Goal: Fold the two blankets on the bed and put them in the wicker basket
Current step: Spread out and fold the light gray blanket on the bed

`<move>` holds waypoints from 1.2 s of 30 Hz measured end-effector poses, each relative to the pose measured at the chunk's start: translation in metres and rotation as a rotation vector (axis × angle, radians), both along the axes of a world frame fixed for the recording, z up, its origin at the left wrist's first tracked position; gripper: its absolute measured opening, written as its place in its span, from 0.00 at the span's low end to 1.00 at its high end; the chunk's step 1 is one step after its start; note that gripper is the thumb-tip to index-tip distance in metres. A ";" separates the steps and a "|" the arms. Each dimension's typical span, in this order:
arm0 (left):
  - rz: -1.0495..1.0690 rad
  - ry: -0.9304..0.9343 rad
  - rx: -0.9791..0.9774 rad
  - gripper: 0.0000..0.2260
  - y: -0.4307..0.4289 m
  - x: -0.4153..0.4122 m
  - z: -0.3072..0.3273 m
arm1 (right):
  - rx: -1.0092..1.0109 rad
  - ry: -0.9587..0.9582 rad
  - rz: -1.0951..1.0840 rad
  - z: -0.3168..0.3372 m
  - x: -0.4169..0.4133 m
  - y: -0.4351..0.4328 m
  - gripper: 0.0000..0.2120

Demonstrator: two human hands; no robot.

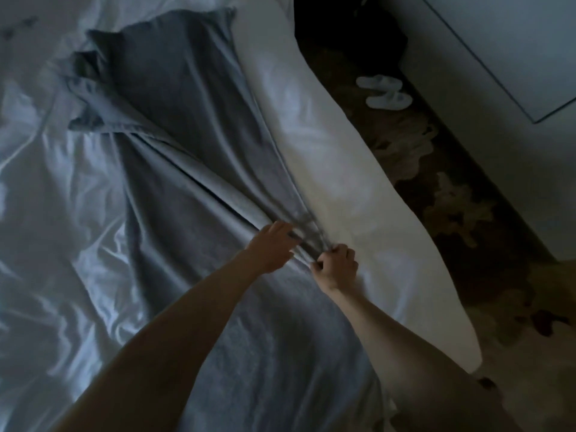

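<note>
My right hand (336,265) is balled tight round a bunched edge of the grey blanket (187,145), near the right-hand side of the bed (327,151). I judge the fist is there to keep the gathered layers from sliding apart while I line up an edge. My left hand (271,246) sits just beside it, toward the middle of the bed, its fingers (285,228) laid out over the same bunch. The blur hides whether they pinch the cloth or only press it, so I cannot tell its grip. From the two hands the blanket fans out in long taut pleats toward the far end of the bed, which suggests it is under tension toward me. It ends there in a rumpled corner lying on the white sheet. More grey cloth lies under my forearms at the near end of the bed; whether that is the same blanket or the second one I cannot say. The fold looks barely begun, and the wicker basket is nowhere in view. Off the right side of the bed, a pair of white slippers (385,91) rests on the patterned carpet (452,198), with a pale cabinet (498,42) beyond them.
</note>
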State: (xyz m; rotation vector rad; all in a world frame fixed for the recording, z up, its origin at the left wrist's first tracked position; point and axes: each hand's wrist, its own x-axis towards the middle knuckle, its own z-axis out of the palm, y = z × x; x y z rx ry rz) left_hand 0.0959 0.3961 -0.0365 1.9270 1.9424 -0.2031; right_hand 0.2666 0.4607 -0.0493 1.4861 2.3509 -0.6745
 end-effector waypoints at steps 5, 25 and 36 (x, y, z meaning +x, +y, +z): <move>-0.230 -0.032 -0.171 0.19 0.059 0.002 0.002 | -0.013 0.101 -0.009 -0.006 0.009 0.016 0.12; -0.507 0.263 -0.029 0.16 0.147 0.000 -0.003 | -0.067 0.212 -0.257 -0.007 0.009 0.050 0.06; 0.709 -0.078 0.160 0.24 -0.036 -0.115 0.005 | -0.123 0.242 0.039 0.011 -0.116 0.078 0.16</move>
